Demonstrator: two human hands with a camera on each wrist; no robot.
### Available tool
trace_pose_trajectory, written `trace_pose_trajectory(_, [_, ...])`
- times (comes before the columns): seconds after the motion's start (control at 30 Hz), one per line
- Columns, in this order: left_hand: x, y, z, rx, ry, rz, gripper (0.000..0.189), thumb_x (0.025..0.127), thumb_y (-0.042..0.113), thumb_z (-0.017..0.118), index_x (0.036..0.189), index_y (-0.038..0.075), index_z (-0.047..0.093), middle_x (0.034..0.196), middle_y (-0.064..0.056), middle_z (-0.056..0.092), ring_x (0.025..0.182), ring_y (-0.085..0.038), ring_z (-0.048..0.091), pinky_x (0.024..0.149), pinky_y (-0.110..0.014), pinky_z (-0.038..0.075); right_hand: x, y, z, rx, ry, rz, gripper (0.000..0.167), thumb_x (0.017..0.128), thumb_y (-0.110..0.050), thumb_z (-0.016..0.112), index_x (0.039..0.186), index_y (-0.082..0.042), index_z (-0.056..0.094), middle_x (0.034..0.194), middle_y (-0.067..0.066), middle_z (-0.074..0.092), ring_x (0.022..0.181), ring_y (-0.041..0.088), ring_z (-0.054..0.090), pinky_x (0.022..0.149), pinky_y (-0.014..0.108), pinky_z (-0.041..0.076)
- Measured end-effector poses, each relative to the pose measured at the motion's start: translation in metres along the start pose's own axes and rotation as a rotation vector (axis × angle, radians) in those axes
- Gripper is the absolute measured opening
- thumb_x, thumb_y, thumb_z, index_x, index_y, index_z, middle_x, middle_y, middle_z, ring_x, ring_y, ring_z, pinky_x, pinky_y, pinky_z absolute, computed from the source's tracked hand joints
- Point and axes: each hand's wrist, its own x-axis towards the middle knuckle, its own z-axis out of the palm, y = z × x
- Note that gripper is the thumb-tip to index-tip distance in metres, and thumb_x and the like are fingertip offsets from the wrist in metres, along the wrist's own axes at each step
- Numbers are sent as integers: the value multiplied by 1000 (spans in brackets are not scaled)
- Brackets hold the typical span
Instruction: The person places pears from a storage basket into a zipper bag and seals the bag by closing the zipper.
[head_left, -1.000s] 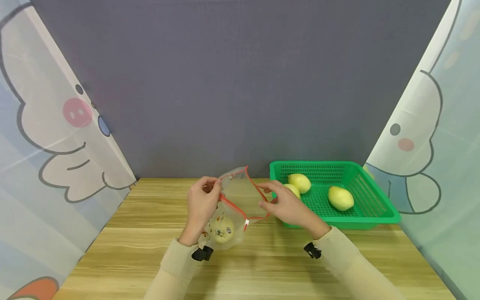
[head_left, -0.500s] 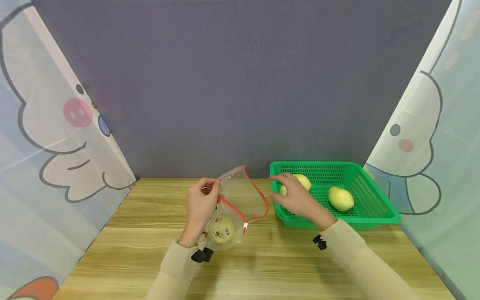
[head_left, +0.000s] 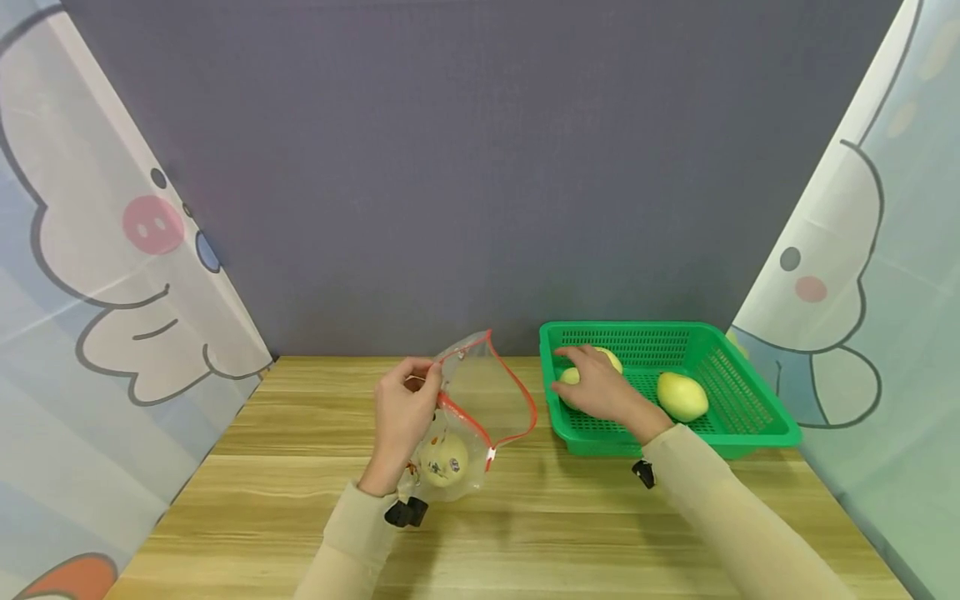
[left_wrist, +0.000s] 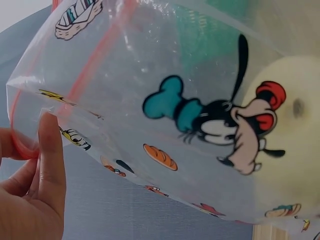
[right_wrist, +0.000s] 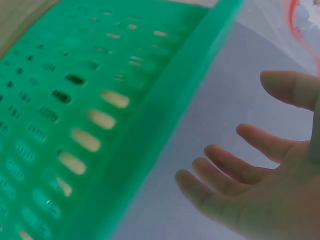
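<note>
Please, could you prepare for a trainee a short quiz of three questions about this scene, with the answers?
1. Which hand pinches the edge of the clear bag, the one with a fruit inside?
2. True or false: the bag's mouth is sealed along its whole length.
3. Where is the right hand? A) inside the bag; B) over the green basket; C) below the bag.

Key: 1. The left hand. 2. False; the mouth gapes open. 3. B.
</note>
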Motion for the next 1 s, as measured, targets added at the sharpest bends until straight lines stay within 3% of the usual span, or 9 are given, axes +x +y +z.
trace_pose_trajectory(0.3, [-1,-1,1,-14,6,9,12,97,8,67,95,0,76,75,-11,67,51,-13,62,40,-27,48,9,18,3,-2,-53,68,61,100,-28,58,150,1,42,150,35,37,136,54,37,99,68,42])
trace_pose_trajectory(0.7, [-2,-2,2,-48,11,-51,12,97,7,67,97,-1,76,77,-16,68,49,-11,62,41,-22,47,15,30,12,-11,-68,103,60,100,-23,59,148,9,42,149,38,37,134,56,40,101,66,42])
trace_pose_trajectory(0.83, [-3,6,2,-35,9,-78,12,97,3,66,98,-6,74,78,-21,68,48,-9,60,41,-19,44,15,32,15,-26,-119,106,62,98,-19,60,148,12,39,147,40,38,129,54,46,98,63,46])
trace_pose_trajectory(1.0, [-8,27,0,-49,4,-74,12,97,-3,63,97,-12,71,77,-28,66,47,-11,60,42,-17,43,16,36,19,-84,-147,111,63,96,-19,61,148,11,40,146,39,38,125,52,49,95,62,48])
